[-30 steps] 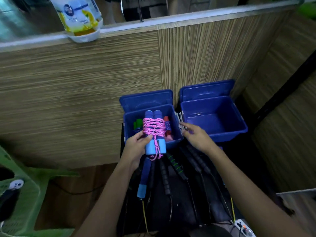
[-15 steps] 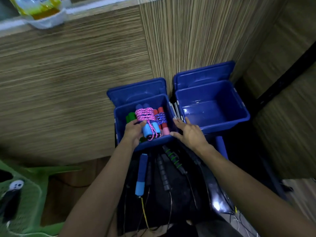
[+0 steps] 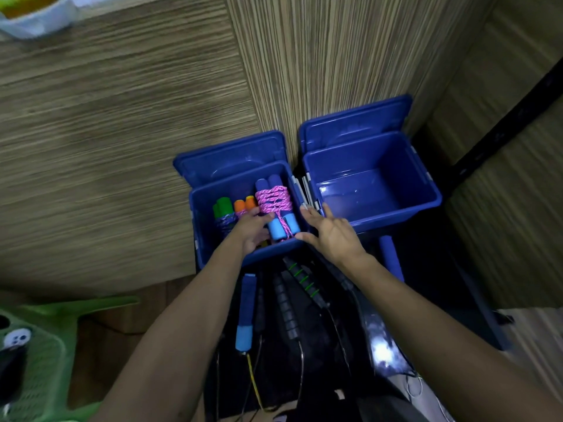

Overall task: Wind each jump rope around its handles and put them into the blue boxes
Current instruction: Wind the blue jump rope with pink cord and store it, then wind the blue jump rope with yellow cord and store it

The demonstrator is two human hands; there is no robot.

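Two blue boxes stand side by side with their lids open against the wood wall. The left blue box (image 3: 201,229) holds wound ropes with green handles (image 3: 223,206) and orange handles (image 3: 245,205). A pink jump rope (image 3: 274,202), wound round its two blue handles, lies in the right part of that box. My left hand (image 3: 251,231) reaches into the box and grips the bundle's lower end, thumb on top. Fingers straight, my right hand (image 3: 333,234) rests on the box's right rim. The right blue box (image 3: 370,190) has nothing in it.
Unwound ropes lie on a dark surface below the boxes: a blue handle (image 3: 245,312), a black handle with green rings (image 3: 304,281), a black ribbed handle (image 3: 286,306), and another blue handle (image 3: 391,260) at the right. A green plastic chair (image 3: 39,345) stands at lower left.
My left hand has lowered the pink wound rope from above the front rim into the left box, toward its right side. My right hand stayed at the rim. The view tilted down.
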